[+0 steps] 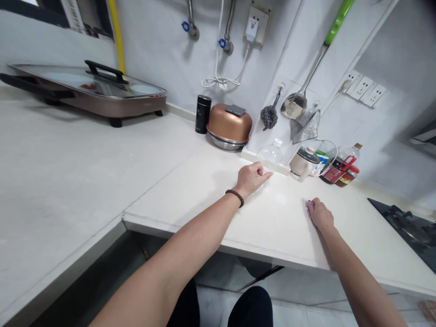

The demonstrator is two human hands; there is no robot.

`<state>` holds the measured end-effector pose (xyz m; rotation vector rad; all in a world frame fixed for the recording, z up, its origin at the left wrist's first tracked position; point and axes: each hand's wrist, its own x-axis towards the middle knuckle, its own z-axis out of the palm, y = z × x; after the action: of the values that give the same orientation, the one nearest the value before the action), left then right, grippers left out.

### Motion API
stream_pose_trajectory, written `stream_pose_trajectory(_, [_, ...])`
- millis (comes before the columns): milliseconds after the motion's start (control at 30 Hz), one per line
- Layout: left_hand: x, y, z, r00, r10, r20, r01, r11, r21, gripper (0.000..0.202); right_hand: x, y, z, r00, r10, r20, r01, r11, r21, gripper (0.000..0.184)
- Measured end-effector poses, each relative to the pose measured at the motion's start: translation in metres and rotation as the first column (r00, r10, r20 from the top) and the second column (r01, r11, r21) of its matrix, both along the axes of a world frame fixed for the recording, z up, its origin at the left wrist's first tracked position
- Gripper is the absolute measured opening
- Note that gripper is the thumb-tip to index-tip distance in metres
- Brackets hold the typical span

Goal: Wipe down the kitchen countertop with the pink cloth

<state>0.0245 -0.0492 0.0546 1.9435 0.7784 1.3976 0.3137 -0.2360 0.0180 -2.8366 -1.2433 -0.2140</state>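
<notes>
Two things were in play: the right hand (322, 215) clutched a cloth (308, 208) on the counter (272, 222); the left hand (250, 178) curled its fingers at a bottle (269, 155) by the wall (289, 63), hold unclear, and a careless nudge could have toppled it

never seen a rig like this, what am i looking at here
There is no machine here: just a person's two bare hands. The single picture comes from a camera worn on that person's head, looking forward and down over a pale counter. The right hand holds a purple cloth. The left hand is at a clear bottle with a white cap; whether it grips it is hard to tell. Farther back stand a wide lidded pan, a black cylinder, a copper-coloured bowl and a small lidded pot.
</notes>
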Motion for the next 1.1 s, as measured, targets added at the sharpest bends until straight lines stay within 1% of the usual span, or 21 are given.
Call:
stream_pose_trajectory(167, [0.001,-0.001,-0.001,1.0,0.0,-0.019,0.0,1.0,0.003,0.041,-0.049,0.023,0.003,0.99,0.139,-0.031,-0.139,0.99,0.012,0.033])
stream_pose_trajectory(300, [0.001,0.0,-0.002,0.999,0.005,-0.039,-0.005,1.0,0.005,0.039,-0.09,0.043,0.002,0.958,0.283,-0.04,-0.282,0.959,0.03,0.028])
stream_pose_trajectory(367, [0.001,0.001,-0.002,0.999,0.015,-0.052,-0.014,1.0,0.009,0.038,-0.104,0.051,0.002,0.938,0.343,-0.046,-0.342,0.939,0.037,0.027])
stream_pose_trajectory(433, [0.0,0.002,-0.001,0.998,0.032,-0.058,-0.031,0.999,0.008,0.037,-0.112,0.055,0.002,0.925,0.375,-0.058,-0.373,0.927,0.045,0.026])
stream_pose_trajectory(567, [0.0,0.002,-0.001,0.997,0.064,-0.044,-0.064,0.998,0.004,0.035,-0.115,0.056,0.004,0.916,0.392,-0.085,-0.387,0.92,0.064,0.023])
stream_pose_trajectory(667, [0.001,0.0,-0.002,0.999,0.051,-0.014,-0.05,0.999,0.014,0.033,-0.113,0.055,0.004,0.911,0.398,-0.109,-0.391,0.917,0.079,0.024])
stream_pose_trajectory(767, [0.003,-0.006,-0.003,1.0,-0.005,0.011,0.004,0.999,0.046,0.035,-0.109,0.056,0.003,0.904,0.4,-0.152,-0.385,0.915,0.119,0.026])
stream_pose_trajectory(867, [0.003,-0.013,-0.003,0.994,-0.11,-0.019,0.112,0.989,0.093,0.037,-0.101,0.059,0.001,0.886,0.405,-0.225,-0.37,0.911,0.183,0.028])
stream_pose_trajectory(933, [0.003,-0.016,-0.003,0.98,-0.189,-0.065,0.196,0.974,0.118,0.038,-0.094,0.06,0.001,0.851,0.432,-0.297,-0.37,0.896,0.244,0.031])
stream_pose_trajectory(967, [0.002,-0.016,-0.003,0.97,-0.225,-0.088,0.235,0.964,0.126,0.039,-0.09,0.06,0.001,0.82,0.462,-0.338,-0.376,0.88,0.29,0.033])
stream_pose_trajectory(1100, [0.003,-0.015,-0.006,0.924,-0.334,-0.185,0.358,0.926,0.116,0.041,-0.078,0.058,0.001,0.674,0.586,-0.449,-0.362,0.792,0.491,0.048])
